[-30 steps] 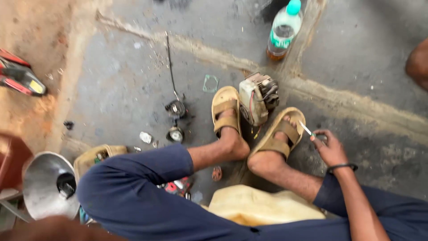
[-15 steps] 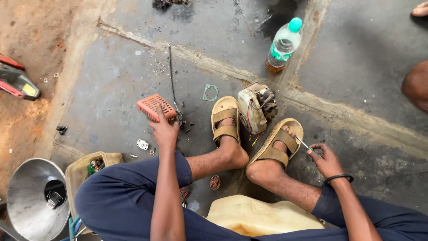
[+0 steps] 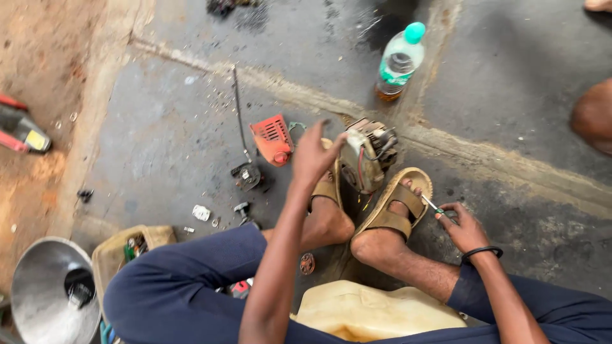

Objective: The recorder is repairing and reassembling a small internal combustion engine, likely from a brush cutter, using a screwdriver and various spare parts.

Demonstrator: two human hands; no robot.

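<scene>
Nearest the camera, a pale yellow plastic jerrycan (image 3: 376, 312) lay on its side beneath the person's bent legs, which were clad in dark blue trousers. To the left of the knees sat a shiny metal funnel (image 3: 48, 290) and, beside it, a tan tray (image 3: 108, 255) holding small oddments too blurred to tell apart. The right hand (image 3: 464, 226), a black band at its wrist, was closed around a thin screwdriver (image 3: 433, 206), whose tip pointed up toward the edge of the right sandal (image 3: 398, 200). Both feet wore tan sandals and rested on the grey concrete floor (image 3: 166, 140). Between the feet stood a small engine (image 3: 366, 156), grimy and off-white with red wires, leaning against the left foot. The left hand (image 3: 315, 156) reached forward with fingers loosely spread, not gripping anything; its fingertips lay at the near left side of the engine, though whether they actually touched it could not be told. Just left of that hand lay a red slotted cover (image 3: 273, 139) flat on the floor, and nearer the knee a few small dark metal parts (image 3: 245, 175), with a thin rod (image 3: 239, 111) running away from them. Farther off, beyond the engine, a clear plastic bottle (image 3: 398, 64) with a green cap stood upright by a seam in the concrete. At the far left edge lay a red tool (image 3: 22, 127) on the dirt.
</scene>
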